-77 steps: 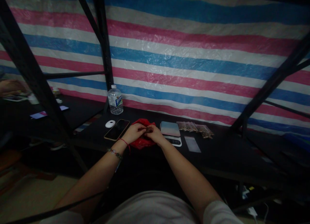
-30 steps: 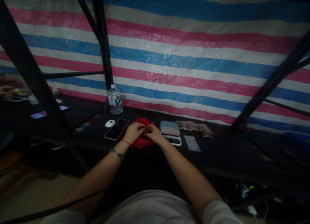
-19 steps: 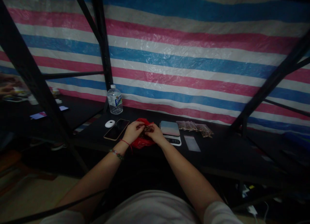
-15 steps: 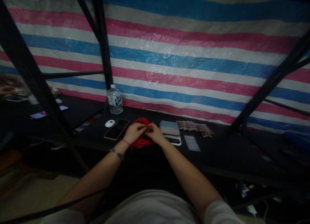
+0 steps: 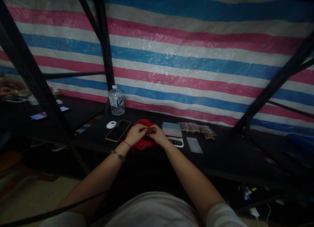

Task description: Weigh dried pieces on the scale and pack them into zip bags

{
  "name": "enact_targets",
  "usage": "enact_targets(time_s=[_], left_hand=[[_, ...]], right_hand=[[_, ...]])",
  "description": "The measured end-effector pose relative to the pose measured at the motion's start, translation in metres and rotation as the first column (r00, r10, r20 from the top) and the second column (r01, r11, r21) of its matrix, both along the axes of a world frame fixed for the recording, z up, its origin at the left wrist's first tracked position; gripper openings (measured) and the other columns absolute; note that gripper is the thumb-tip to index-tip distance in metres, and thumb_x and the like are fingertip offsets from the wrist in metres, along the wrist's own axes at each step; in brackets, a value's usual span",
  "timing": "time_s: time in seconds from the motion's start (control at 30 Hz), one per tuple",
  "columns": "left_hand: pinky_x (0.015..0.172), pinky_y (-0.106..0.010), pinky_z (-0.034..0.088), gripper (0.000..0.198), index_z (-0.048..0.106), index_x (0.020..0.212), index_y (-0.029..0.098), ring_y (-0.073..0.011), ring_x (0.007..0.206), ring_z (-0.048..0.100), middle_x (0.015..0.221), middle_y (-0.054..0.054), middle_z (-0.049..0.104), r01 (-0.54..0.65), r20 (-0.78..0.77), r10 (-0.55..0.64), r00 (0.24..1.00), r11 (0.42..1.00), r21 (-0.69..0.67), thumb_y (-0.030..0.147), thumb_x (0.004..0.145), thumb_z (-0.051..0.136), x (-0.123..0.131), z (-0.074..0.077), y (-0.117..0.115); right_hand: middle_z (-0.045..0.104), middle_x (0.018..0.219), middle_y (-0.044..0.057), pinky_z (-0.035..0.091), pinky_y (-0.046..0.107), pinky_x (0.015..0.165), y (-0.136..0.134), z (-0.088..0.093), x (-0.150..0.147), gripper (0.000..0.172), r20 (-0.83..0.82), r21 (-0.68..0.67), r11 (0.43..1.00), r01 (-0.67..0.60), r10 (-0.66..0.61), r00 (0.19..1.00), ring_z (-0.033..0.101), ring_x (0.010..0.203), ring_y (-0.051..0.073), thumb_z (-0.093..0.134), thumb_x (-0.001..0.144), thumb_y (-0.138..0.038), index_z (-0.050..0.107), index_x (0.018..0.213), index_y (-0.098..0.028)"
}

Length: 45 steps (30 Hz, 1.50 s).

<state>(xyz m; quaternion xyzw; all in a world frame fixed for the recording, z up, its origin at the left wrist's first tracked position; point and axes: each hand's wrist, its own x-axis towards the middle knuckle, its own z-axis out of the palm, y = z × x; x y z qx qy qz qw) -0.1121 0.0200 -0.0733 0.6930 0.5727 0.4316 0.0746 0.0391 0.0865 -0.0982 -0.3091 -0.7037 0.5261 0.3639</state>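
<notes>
A red plastic bag [image 5: 145,144] lies crumpled and open at the top on the black table. Over its mouth, my left hand [image 5: 137,133] and my right hand [image 5: 157,134] meet with fingers bent into pinches. Between the fingertips shows a small clump of brown pieces [image 5: 149,131]; their exact kind is too dark to make out. Just right of my right hand sits a white kitchen scale [image 5: 172,130] with a pale blue plate. Beyond it are several clear bags of brown pieces [image 5: 193,127] in an overlapping row, and a flat zip bag [image 5: 194,145] nearer me.
Left of the red bag lie a phone [image 5: 118,130] and a white round object [image 5: 111,125], with a clear plastic bottle [image 5: 116,101] behind. Black metal posts [image 5: 104,40] frame the table before a striped sheet [image 5: 183,63]. Another person's hand [image 5: 7,89] shows far left.
My fingers have shifted slightly around the brown pieces above the red bag. The things on my table stay put. The other person's hand at far left has moved a little.
</notes>
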Motion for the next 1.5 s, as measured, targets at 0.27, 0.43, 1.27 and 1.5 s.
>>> enact_targets(time_s=[0.27, 0.43, 1.27, 1.5], left_hand=[[0.093, -0.034, 0.049, 0.025, 0.071, 0.097, 0.018, -0.0181, 0.098, 0.062, 0.100, -0.007, 0.068, 0.029, 0.001, -0.029, 1.000, 0.993, 0.117, 0.021, 0.085, 0.049, 0.002, -0.004, 0.001], [0.097, -0.036, 0.047, 0.028, 0.070, 0.100, 0.018, -0.0185, 0.101, 0.061, 0.104, -0.007, 0.068, 0.009, -0.042, -0.005, 0.999, 0.994, 0.105, 0.020, 0.086, 0.045, 0.004, -0.001, -0.001], [0.099, -0.040, 0.041, 0.053, 0.069, 0.109, 0.024, -0.0297, 0.112, 0.058, 0.125, -0.012, 0.061, -0.036, -0.394, -0.054, 0.917, 0.975, -0.217, 0.063, 0.077, 0.055, 0.006, -0.013, -0.007], [0.103, -0.048, 0.036, 0.066, 0.059, 0.127, 0.025, -0.0363, 0.125, 0.047, 0.143, -0.012, 0.047, -0.141, -0.570, -0.062, 0.820, 0.942, -0.306, 0.066, 0.075, 0.054, 0.011, -0.017, -0.008]], right_hand=[[0.064, 0.088, -0.003, 0.051, 0.034, 0.081, 0.000, -0.003, -0.003, 0.037, 0.007, 0.015, 1.000, 0.025, -0.026, 1.000, 0.063, 0.086, 0.017, 0.067, 0.062, -0.015, 0.053, 0.096, -0.023], [0.065, 0.092, 0.000, 0.049, 0.035, 0.084, 0.002, 0.007, 0.007, 0.034, 0.066, 0.118, 0.988, 0.102, -0.110, 0.992, 0.062, 0.088, 0.019, 0.071, 0.062, -0.020, 0.059, 0.094, -0.021], [0.067, 0.106, 0.020, 0.046, 0.039, 0.086, 0.040, 0.033, 0.175, 0.043, 0.646, 0.574, 0.772, 0.273, -0.632, 0.429, 0.063, 0.101, 0.032, 0.056, 0.081, -0.045, 0.066, 0.107, -0.012], [0.068, 0.105, 0.020, 0.048, 0.038, 0.084, 0.011, 0.011, 0.185, 0.034, 0.831, 0.467, 0.857, 0.219, -0.510, 0.224, 0.066, 0.099, 0.029, 0.050, 0.085, -0.032, 0.067, 0.107, -0.013]])
